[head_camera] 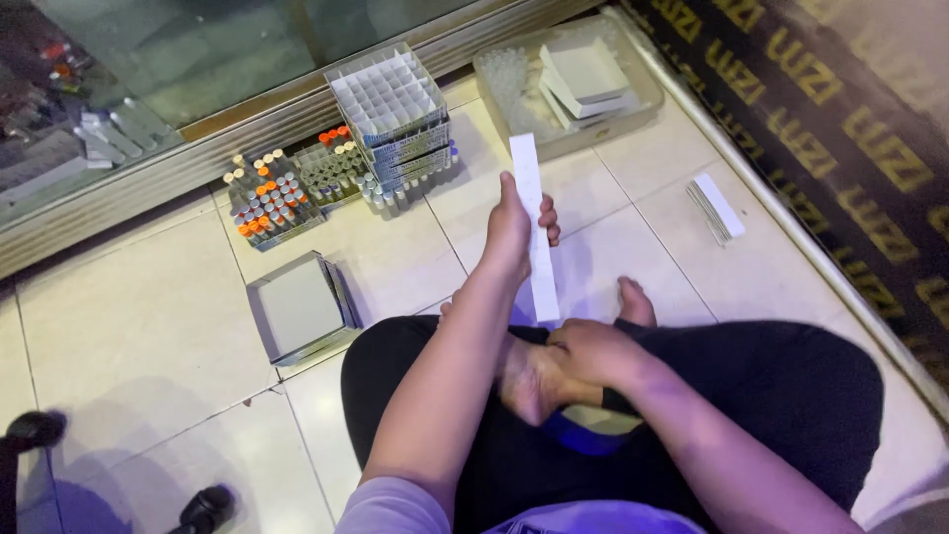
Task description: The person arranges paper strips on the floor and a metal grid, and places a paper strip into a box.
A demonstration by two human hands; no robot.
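Note:
I sit cross-legged on a tiled floor. My left hand [514,232] is raised in front of me and grips a long white cardboard strip [534,213] that stands nearly upright. My right hand [593,351] rests low on my crossed legs, next to my bare foot, fingers curled; whether it holds anything is hidden. A stack of white grid dividers in boxes [390,104] stands beyond the strip, with racks of small vials, some orange-capped [272,198], beside it.
A flat grey box [297,307] lies on the floor at left. A clear tray [568,84] with folded white boxes sits at the back right. More white strips [717,208] lie to the right near a dark patterned mat [850,129]. A glass panel runs along the back.

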